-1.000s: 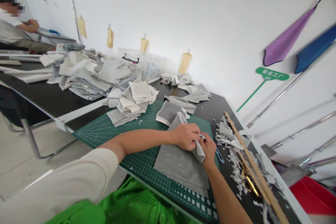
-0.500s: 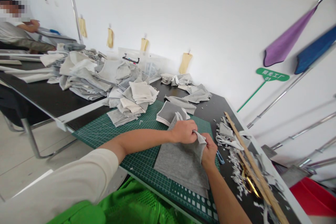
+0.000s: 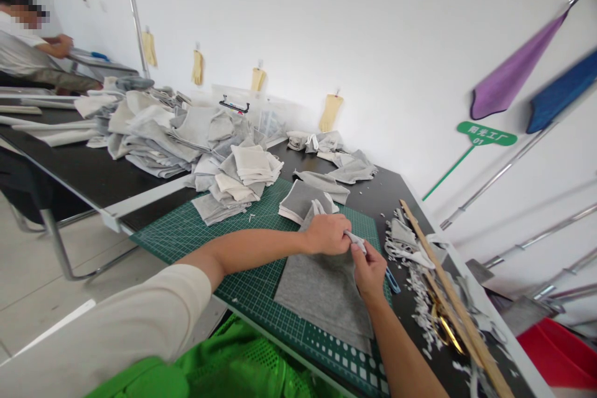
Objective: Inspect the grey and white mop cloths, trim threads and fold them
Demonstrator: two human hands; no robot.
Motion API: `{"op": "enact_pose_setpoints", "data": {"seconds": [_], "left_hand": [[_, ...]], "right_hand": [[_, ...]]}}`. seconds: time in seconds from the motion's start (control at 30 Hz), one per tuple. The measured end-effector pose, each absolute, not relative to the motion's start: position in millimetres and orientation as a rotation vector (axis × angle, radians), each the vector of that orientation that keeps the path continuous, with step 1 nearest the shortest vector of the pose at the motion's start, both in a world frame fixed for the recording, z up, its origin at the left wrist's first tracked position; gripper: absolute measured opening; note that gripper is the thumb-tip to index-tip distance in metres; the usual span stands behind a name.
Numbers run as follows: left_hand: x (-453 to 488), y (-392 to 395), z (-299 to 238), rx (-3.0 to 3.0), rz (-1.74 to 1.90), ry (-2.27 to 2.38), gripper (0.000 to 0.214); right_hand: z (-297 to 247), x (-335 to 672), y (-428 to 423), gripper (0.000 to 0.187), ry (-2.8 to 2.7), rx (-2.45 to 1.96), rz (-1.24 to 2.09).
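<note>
Grey fabric panel [image 3: 321, 301] laid on green cutting mat [image 3: 242, 277], lower centre; pale strip [image 3: 355, 240] clamped in the grip of left hand [image 3: 326, 234] and right hand [image 3: 370, 273], liable to be torn by a sharp pull.

Table: black worktable [image 3: 79, 168]
Mat: green cutting mat [image 3: 186, 237], under a grey fabric sheet [image 3: 317, 298]
Piles: grey and cream fabric pieces [image 3: 153, 137], heaped past the mat
Right side: wooden ruler [image 3: 459, 311], gold scissors [image 3: 441, 323], white trimmings [image 3: 420, 289]

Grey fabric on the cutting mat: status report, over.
Left hand and right hand pinching a thin edge strip of the grey fabric sheet. Sheet lying on green cutting mat. Pale trimmings right of mat, not under hands.
</note>
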State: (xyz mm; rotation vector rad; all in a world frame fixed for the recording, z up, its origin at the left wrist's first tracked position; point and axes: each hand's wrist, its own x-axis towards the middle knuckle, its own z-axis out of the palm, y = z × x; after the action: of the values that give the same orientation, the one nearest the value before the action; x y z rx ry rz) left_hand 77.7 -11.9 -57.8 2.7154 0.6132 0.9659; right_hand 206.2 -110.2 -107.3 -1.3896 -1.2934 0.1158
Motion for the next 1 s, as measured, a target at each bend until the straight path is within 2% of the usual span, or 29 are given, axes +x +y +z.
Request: {"op": "enact_pose_setpoints", "data": {"seconds": [0.23,0.47,0.73,1.0], "left_hand": [[80,1,-53,2.766,0.903,0.461,0.016],[70,31,-44,2.895,0.721,-0.008,0.027],[49,66,-46,2.971,0.353,0.078,0.014],[28,77,-43,3.07,0.393,0.148,0.015]], "right_hand": [[-103,209,-109,0.026,-1.306,-1.492,-0.01],[-88,213,-115,0.027,-1.33,-1.51,-0.121],[-72,221,-123,0.03,-1.302,-1.488,-0.229],[-64,223,-128,0.027,-1.291,-1.465,-0.277]]}}
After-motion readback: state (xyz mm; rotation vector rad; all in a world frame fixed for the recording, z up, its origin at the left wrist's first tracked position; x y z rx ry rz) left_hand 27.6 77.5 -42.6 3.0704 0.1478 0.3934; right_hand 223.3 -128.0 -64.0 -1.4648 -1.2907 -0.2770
